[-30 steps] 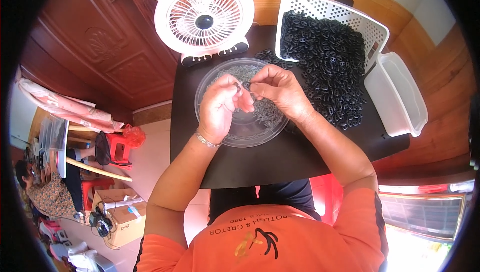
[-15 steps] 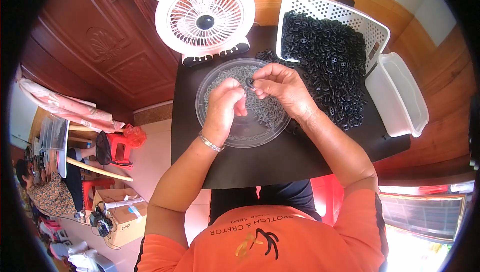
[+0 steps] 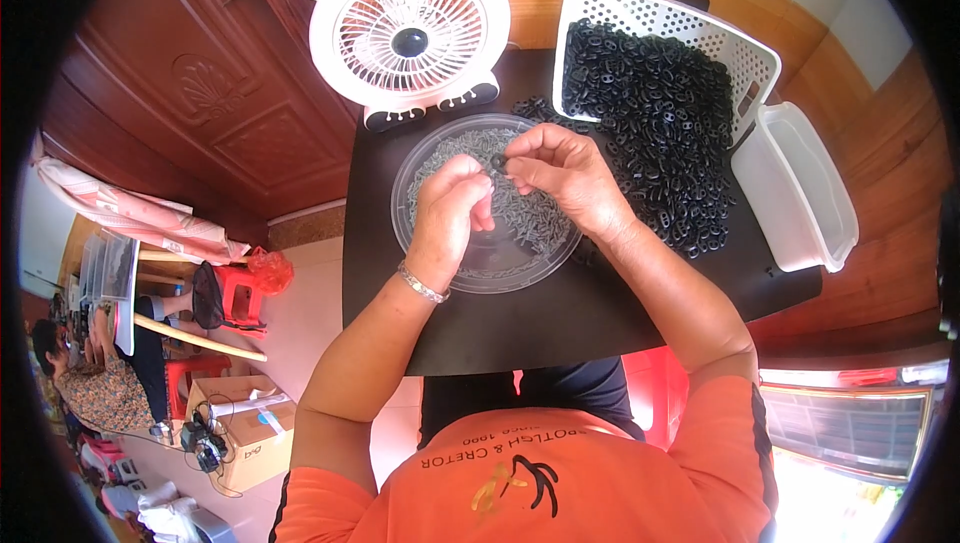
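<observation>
Above a round clear plastic tray (image 3: 478,281), my two hands meet, fingertips almost touching. Thumb and fingers of my right hand (image 3: 562,175) pinch a small black oval plastic piece (image 3: 498,162). My left hand (image 3: 450,205) is closed, thumb against the curled forefinger, close against the black piece; a small grey part seems to be at its tip, too small to make out well. Many small grey slender pieces (image 3: 540,223) lie in the tray. Right of it, a heap of black two-holed oval pieces (image 3: 665,143) spills from a white perforated basket (image 3: 735,53) tipped on its side.
A white animal-shaped fan (image 3: 410,43) stands at the table's back left. An off-white plastic bin (image 3: 790,193) lies tilted by the right edge of the black table (image 3: 480,333). Far left, another person (image 3: 105,383) sits near a cardboard box (image 3: 250,438) and red stools (image 3: 238,298).
The black piece in my right fingers has shifted very slightly left, closer to my left fingertips. Both hands otherwise keep nearly the same place and grip.
</observation>
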Demonstrator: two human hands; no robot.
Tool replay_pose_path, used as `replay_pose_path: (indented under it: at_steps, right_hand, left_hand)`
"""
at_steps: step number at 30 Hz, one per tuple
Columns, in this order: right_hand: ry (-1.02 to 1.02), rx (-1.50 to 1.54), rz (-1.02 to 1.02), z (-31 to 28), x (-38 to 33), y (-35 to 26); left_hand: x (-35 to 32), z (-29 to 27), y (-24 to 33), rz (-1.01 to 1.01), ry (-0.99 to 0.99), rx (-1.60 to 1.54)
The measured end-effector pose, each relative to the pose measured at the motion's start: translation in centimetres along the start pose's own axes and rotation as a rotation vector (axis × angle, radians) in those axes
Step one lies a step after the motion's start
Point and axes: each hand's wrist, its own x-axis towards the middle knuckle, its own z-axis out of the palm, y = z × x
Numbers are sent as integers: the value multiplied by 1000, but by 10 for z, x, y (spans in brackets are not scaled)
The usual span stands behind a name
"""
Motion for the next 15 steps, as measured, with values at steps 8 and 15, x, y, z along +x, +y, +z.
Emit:
replay_pose_path:
  at_steps: [8,15]
  right_hand:
    - [8,-142,-20,7,-5,-3]
    - [-6,-177,-44,10,-5,2]
  left_hand:
    - [-1,1,-1,-12,8,5]
    - [-3,2,-5,-9,21,-31]
